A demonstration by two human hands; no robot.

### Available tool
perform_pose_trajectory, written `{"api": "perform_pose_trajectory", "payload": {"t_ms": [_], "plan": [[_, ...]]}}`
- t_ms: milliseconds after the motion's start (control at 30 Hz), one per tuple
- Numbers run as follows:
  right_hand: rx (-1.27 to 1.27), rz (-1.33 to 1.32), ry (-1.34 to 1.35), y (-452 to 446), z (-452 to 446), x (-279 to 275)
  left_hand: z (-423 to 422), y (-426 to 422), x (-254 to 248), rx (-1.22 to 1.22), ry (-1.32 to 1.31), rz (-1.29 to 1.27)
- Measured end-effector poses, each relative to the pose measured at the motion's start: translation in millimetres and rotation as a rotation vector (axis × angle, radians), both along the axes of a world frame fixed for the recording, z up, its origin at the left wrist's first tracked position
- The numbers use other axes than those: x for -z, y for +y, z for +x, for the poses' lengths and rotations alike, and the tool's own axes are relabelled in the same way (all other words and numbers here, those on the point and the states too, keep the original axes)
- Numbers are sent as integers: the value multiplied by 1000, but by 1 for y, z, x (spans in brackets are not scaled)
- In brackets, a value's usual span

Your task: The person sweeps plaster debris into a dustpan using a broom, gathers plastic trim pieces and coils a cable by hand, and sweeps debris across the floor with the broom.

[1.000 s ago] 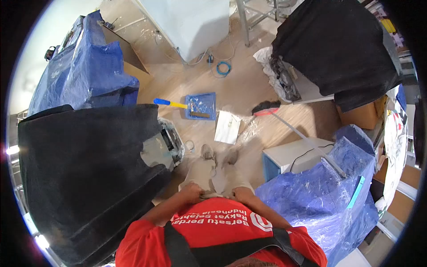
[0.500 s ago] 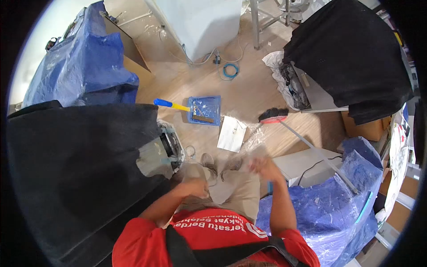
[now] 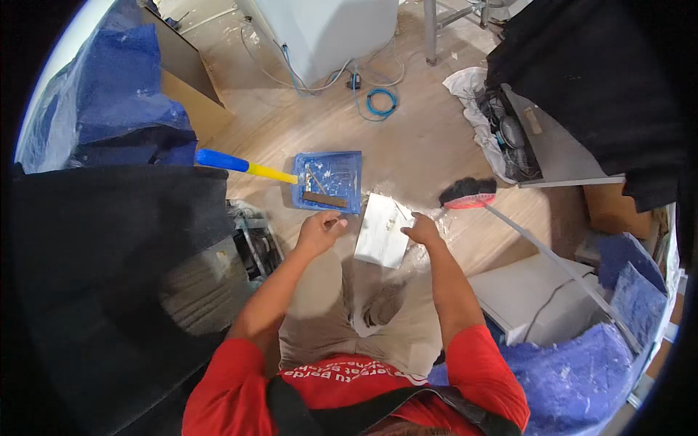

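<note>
My left hand (image 3: pixel 321 232) hovers just below the dustpan, its fingers curled loosely with a gap between thumb and forefinger; nothing shows in it. At the right edge of a white flat board (image 3: pixel 380 236) is my right hand (image 3: pixel 424 228), thumb and forefinger apart. Whether it touches the board I cannot tell. The board lies on the floor with small bits of debris on it. Left of it rests the blue dustpan (image 3: pixel 354 182), holding a brown strip (image 3: pixel 324 199) and scraps. Its yellow and blue handle (image 3: pixel 247 166) points left.
A broom (image 3: pixel 469 195) with black bristles lies to the right, its pole slanting toward blue plastic sheeting (image 3: pixel 567 370). Black cloth (image 3: pixel 116 254) covers something on the left. A coiled blue cable (image 3: pixel 381 104) and a white cabinet (image 3: pixel 327 36) are ahead. Dust streaks the floor.
Both hands have moved forward from near my lap, toward the dustpan and the white board. My body leans lower, so the floor things look closer. Dustpan, board and broom seem unmoved.
</note>
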State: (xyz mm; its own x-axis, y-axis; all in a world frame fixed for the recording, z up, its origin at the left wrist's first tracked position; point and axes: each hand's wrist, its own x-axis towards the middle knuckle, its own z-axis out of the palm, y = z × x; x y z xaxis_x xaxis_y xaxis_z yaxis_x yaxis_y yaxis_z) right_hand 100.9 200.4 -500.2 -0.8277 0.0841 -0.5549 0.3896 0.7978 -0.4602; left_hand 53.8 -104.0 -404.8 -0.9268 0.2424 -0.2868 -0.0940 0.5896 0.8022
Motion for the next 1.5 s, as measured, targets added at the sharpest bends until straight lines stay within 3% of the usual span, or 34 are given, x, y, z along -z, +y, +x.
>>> {"api": "perform_pose_trajectory", "payload": {"t_ms": [100,167,233,333,367,400,433,500,533,633,667,700,767,800,867,933,967,1033,1100,1133,1167,1200,1233,1267,1300,1333,1367,1400,1500], "plan": [[-12,84,-188,-24,-26,62,-20,9,43,-5,45,62],[-26,109,-157,-39,-36,104,-30,20,70,-5,68,107],[-24,322,94,-60,-40,135,-33,28,97,-8,79,140],[-104,375,78,-73,-60,171,-36,36,135,-118,-30,253],[-195,379,3,-71,-59,179,-34,37,139,-116,-44,254],[-191,412,161,-71,-54,204,-32,39,137,-128,-59,224],[-206,413,146,-59,-49,224,-30,41,134,-148,-73,193],[-176,253,98,-51,-49,216,-28,36,136,-174,-63,201],[-87,106,196,-43,-47,205,-29,33,137,-179,-38,214],[-201,27,321,-2,-75,179,-42,32,146,-335,42,206],[-161,-3,201,11,-90,159,-52,34,142,-375,-147,256],[-119,-34,79,23,-101,133,-58,40,138,-363,-136,263],[86,-303,-4,46,-106,65,-63,56,131,-578,-364,404],[91,-291,4,53,-103,47,-65,60,124,-572,-552,372],[408,-754,26,65,-92,22,-62,72,142,-632,-612,471],[452,-782,83,70,-85,17,-59,84,164,-711,-638,538],[498,-823,124,71,-82,18,-59,86,165,-695,-631,548],[550,-831,221,65,-77,36,-54,86,167,-190,-903,1083],[861,-696,554,52,-76,54,-53,94,160,-125,-918,1153],[824,-497,590,50,-72,59,-51,94,156,-100,-823,1003],[829,-503,586,40,-71,53,-48,97,149,-73,-730,853],[769,-524,616,25,-70,45,-45,102,147,-227,-726,785],[709,-545,642,16,-68,42,-46,102,153,-233,-734,779],[467,-386,682,11,-67,55,-50,101,165,-191,-748,903],[265,-534,609,-9,-61,24,-52,101,167,-150,-762,1026],[108,-536,486,-18,-62,44,-54,102,168,-256,-722,849],[11,-465,521,-35,-56,46,-54,97,172,-259,-729,838],[-89,-390,561,-49,-54,43,-57,91,176,-116,-617,873],[-106,-528,540,-64,-55,30,-64,76,177,109,-445,970]]}}
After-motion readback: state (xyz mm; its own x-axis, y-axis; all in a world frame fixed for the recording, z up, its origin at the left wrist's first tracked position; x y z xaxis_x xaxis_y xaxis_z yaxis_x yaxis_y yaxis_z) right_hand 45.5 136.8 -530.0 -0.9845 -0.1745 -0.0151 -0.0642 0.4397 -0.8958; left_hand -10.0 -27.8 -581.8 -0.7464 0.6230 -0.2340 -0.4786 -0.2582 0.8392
